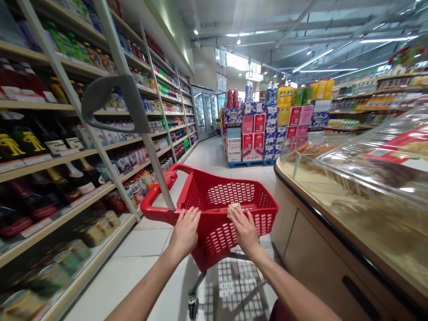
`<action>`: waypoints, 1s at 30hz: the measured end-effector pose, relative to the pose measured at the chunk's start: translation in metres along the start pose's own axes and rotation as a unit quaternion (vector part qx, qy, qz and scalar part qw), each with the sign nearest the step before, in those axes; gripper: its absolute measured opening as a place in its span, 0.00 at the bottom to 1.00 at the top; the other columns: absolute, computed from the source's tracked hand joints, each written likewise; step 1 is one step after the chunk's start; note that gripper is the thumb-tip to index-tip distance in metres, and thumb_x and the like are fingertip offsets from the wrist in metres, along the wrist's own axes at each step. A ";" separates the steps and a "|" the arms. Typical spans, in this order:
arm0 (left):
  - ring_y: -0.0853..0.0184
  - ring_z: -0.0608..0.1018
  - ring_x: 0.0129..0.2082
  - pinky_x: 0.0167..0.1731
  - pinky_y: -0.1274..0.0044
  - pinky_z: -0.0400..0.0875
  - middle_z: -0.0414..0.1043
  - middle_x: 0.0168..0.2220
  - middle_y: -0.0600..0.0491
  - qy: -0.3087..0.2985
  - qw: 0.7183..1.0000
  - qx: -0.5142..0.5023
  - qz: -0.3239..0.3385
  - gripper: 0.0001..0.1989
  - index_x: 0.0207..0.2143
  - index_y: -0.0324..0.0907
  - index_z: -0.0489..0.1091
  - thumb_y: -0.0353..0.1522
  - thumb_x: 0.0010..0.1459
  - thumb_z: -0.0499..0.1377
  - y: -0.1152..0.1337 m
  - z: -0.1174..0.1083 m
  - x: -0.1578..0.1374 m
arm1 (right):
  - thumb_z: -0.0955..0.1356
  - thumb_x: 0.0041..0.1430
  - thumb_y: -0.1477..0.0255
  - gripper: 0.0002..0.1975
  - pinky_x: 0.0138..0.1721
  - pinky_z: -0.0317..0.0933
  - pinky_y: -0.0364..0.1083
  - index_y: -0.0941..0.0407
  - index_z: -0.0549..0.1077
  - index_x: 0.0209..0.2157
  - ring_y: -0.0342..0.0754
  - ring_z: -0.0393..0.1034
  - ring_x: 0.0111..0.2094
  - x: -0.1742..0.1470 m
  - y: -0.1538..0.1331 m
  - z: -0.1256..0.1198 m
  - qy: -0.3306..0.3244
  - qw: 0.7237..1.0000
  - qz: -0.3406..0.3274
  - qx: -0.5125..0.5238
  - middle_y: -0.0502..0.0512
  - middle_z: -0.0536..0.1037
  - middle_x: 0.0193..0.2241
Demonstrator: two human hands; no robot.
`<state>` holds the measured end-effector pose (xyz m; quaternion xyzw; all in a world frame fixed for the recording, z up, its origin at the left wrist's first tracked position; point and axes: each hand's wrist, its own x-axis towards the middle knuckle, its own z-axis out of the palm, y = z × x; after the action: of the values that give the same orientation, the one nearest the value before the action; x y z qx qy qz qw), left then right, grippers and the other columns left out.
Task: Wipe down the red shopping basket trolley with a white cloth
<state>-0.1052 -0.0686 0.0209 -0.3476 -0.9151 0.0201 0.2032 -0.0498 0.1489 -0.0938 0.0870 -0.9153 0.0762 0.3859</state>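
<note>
A red plastic shopping cart (220, 223) with a perforated basket stands sideways in front of me. A grey pole with a loop handle (117, 102) rises at its left end. My left hand (185, 232) is closed over the basket's near rim, close to the red push bar (157, 196); its thumb is hidden. Farther right on the same rim, my right hand (245, 232) presses a pale crumpled cloth (234, 208) under its fingers. The cloth touches the rim. No goods show in the visible part of the basket.
Tall shelves (70, 107) of bottles and cans line the left side. At right is a display counter (301, 214) with a clear plastic cover. Stacked drink cartons (250, 133) stand on a blue pallet (250, 163) ahead, with glass-door refrigerators (207, 109) behind.
</note>
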 end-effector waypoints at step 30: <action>0.61 0.60 0.56 0.57 0.66 0.50 0.61 0.54 0.46 0.052 0.998 0.002 0.018 0.30 0.51 0.35 0.61 0.23 0.41 0.48 -0.005 0.007 -0.005 | 0.55 0.52 0.83 0.25 0.55 0.43 0.58 0.54 0.65 0.51 0.49 0.52 0.56 -0.049 0.104 -0.043 -0.017 0.984 0.154 -0.087 0.58 0.63 0.54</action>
<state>-0.1079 -0.0751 0.0142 -0.3643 -0.8968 0.0069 0.2511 -0.0093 0.2640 -0.1070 -0.0879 -0.9275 0.0533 0.3595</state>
